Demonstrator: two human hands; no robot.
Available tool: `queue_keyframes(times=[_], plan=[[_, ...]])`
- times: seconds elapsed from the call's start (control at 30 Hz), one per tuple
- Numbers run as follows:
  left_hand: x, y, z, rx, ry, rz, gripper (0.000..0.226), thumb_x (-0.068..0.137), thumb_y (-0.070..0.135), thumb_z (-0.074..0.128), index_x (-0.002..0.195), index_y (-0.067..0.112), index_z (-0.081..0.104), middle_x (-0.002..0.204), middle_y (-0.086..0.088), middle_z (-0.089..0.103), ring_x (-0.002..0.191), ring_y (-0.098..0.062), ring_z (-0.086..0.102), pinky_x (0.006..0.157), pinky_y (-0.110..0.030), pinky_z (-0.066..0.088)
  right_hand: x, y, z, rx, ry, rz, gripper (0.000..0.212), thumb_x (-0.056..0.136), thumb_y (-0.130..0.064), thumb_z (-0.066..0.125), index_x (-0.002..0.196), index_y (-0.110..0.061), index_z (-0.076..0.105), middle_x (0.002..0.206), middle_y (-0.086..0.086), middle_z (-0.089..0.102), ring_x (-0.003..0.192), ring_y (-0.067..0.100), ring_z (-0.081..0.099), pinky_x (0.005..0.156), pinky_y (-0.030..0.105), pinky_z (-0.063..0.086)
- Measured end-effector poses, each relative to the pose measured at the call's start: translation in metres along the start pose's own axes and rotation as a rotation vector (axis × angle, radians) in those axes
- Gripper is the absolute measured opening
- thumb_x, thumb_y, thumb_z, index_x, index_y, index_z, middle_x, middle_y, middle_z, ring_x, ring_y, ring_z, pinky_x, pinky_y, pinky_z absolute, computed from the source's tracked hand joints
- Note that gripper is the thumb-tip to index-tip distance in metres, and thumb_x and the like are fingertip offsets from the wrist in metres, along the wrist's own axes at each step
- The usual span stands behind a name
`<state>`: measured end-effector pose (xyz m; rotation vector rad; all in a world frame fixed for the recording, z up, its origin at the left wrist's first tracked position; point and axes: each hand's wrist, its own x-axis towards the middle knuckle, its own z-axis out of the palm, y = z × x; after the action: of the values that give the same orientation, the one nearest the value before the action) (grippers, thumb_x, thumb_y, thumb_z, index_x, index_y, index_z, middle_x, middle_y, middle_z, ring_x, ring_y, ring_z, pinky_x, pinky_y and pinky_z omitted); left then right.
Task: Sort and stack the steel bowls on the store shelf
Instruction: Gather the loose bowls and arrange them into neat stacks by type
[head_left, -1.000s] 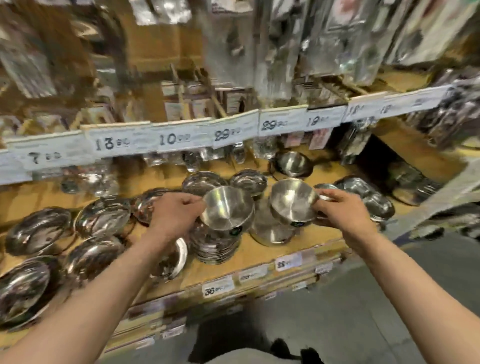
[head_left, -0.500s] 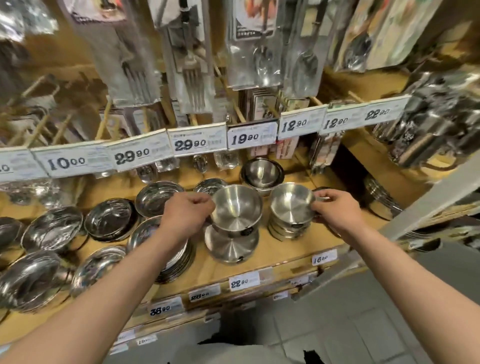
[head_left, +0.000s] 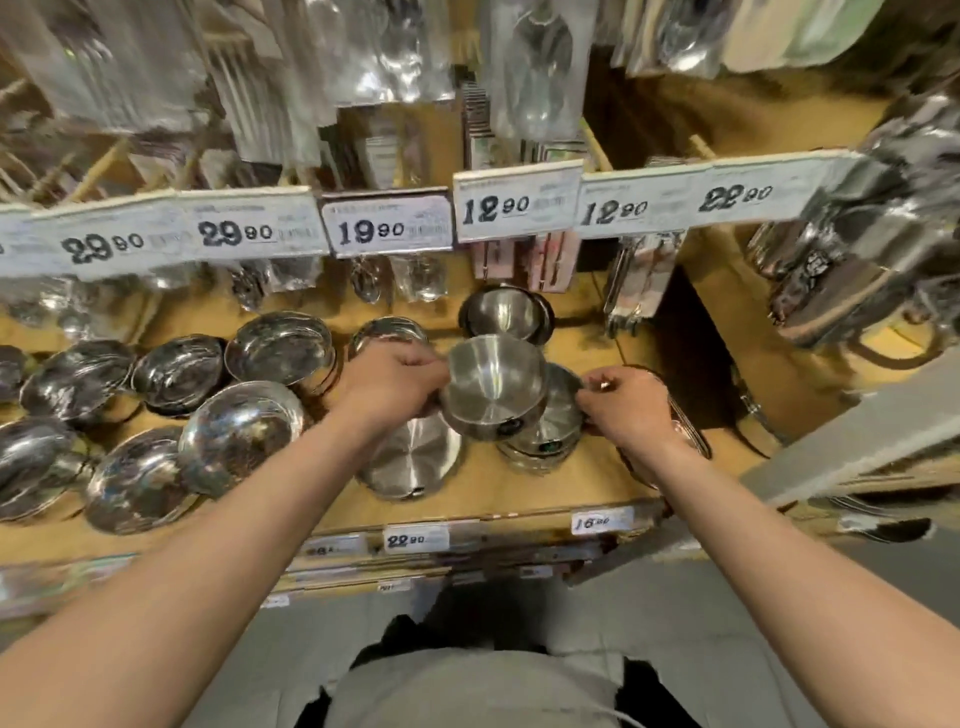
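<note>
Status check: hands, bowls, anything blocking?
Left hand grips deep brushed-steel bowl, tilted over short bowl stack. Right hand holds stack's rim. No obstruction seen.

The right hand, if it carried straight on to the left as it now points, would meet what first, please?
Probably the steel bowl that the left hand holds tilted; the right hand grips the bowl stack just behind it, though depth is unclear.

The left hand (head_left: 387, 382) grips the rim of a steel bowl (head_left: 493, 387), tilted, above a stack of bowls (head_left: 545, 441) on the wooden shelf (head_left: 519, 488). The right hand (head_left: 626, 408) pinches the rim of the stack's top bowl. An upturned bowl (head_left: 410, 460) lies just left of the stack, and shallow dishes (head_left: 239, 436) farther left
</note>
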<state>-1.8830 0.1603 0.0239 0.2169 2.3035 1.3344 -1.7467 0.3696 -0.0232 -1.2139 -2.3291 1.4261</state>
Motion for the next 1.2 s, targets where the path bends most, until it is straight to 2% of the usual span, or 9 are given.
queue_keyframes(times=[0.13, 0.2, 0.33, 0.43, 0.63, 0.77, 0.9, 0.97, 1.2], plan=[[-0.009, 0.001, 0.03, -0.053, 0.029, -0.033, 0.019, 0.085, 0.001, 0.067, 0.07, 0.004, 0.077, 0.063, -0.002, 0.073, 0.054, -0.011, 0.066, 0.053, -0.023, 0.057, -0.001, 0.009, 0.001, -0.037, -0.013, -0.074, 0.016, 0.088, -0.011, 0.072, 0.074, -0.02, 0.073, 0.083, 0.008, 0.075, 0.084, 0.033, 0.073, 0.081, 0.054, 0.06], [-0.012, 0.0, 0.04, -0.063, 0.061, -0.058, 0.014, 0.087, 0.001, 0.067, 0.076, -0.005, 0.074, 0.059, -0.001, 0.071, 0.049, -0.007, 0.064, 0.05, -0.021, 0.056, 0.0, 0.012, 0.001, -0.05, -0.045, -0.097, 0.01, 0.091, -0.013, 0.068, 0.085, -0.016, 0.076, 0.088, 0.009, 0.076, 0.088, 0.033, 0.072, 0.086, 0.05, 0.058], [-0.013, -0.004, 0.051, -0.065, 0.094, -0.066, 0.017, 0.089, 0.003, 0.064, 0.081, -0.012, 0.068, 0.064, -0.01, 0.063, 0.057, -0.014, 0.061, 0.068, -0.035, 0.061, 0.0, 0.017, 0.0, -0.037, -0.035, -0.106, 0.022, 0.092, -0.018, 0.067, 0.111, -0.01, 0.075, 0.105, 0.01, 0.077, 0.102, 0.028, 0.069, 0.093, 0.041, 0.055], [-0.013, -0.004, 0.056, -0.062, 0.116, -0.065, 0.019, 0.089, 0.003, 0.063, 0.087, -0.017, 0.064, 0.072, -0.014, 0.061, 0.063, -0.018, 0.06, 0.066, -0.032, 0.06, 0.0, 0.022, 0.0, 0.023, -0.069, -0.055, 0.025, 0.095, -0.021, 0.066, 0.117, -0.012, 0.073, 0.112, 0.008, 0.075, 0.107, 0.024, 0.068, 0.098, 0.041, 0.054], [-0.004, 0.007, 0.069, -0.024, 0.134, -0.045, 0.018, 0.086, 0.003, 0.066, 0.072, -0.008, 0.068, 0.076, -0.016, 0.068, 0.068, -0.021, 0.063, 0.074, -0.052, 0.063, 0.006, 0.013, -0.013, 0.034, 0.0, -0.064, 0.03, 0.101, -0.033, 0.052, 0.104, -0.016, 0.076, 0.103, 0.001, 0.073, 0.104, 0.025, 0.063, 0.078, 0.03, 0.041], [0.004, 0.004, 0.077, 0.025, 0.134, -0.016, 0.017, 0.084, 0.004, 0.065, 0.081, -0.013, 0.067, 0.077, -0.011, 0.064, 0.07, -0.022, 0.063, 0.074, -0.055, 0.062, 0.007, 0.004, -0.017, 0.208, -0.102, -0.054, 0.037, 0.101, -0.042, 0.047, 0.095, -0.015, 0.073, 0.096, 0.004, 0.074, 0.096, 0.029, 0.069, 0.084, 0.039, 0.055], [0.007, 0.0, 0.077, 0.076, 0.153, 0.012, 0.015, 0.084, 0.004, 0.066, 0.074, -0.007, 0.071, 0.083, -0.02, 0.074, 0.067, -0.021, 0.065, 0.072, -0.052, 0.063, 0.006, 0.002, -0.015, 0.237, -0.141, -0.054, 0.032, 0.1, -0.048, 0.052, 0.079, -0.032, 0.069, 0.082, -0.007, 0.071, 0.08, 0.02, 0.068, 0.068, 0.034, 0.058], [0.008, -0.001, 0.077, 0.109, 0.162, 0.042, 0.016, 0.084, 0.004, 0.065, 0.073, -0.006, 0.072, 0.089, -0.024, 0.074, 0.066, -0.02, 0.065, 0.072, -0.049, 0.063, 0.005, 0.004, -0.013, 0.204, -0.155, -0.081, 0.024, 0.098, -0.04, 0.058, 0.078, -0.035, 0.069, 0.087, -0.004, 0.074, 0.087, 0.022, 0.07, 0.081, 0.041, 0.06], [0.009, -0.002, 0.077, 0.177, 0.162, 0.13, 0.018, 0.087, 0.005, 0.062, 0.078, -0.005, 0.073, 0.076, -0.021, 0.069, 0.064, -0.014, 0.052, 0.067, -0.032, 0.053, 0.003, 0.004, -0.009, 0.067, -0.124, -0.113, 0.021, 0.094, -0.022, 0.062, 0.099, -0.012, 0.08, 0.093, 0.011, 0.076, 0.081, 0.02, 0.064, 0.083, 0.04, 0.056]])
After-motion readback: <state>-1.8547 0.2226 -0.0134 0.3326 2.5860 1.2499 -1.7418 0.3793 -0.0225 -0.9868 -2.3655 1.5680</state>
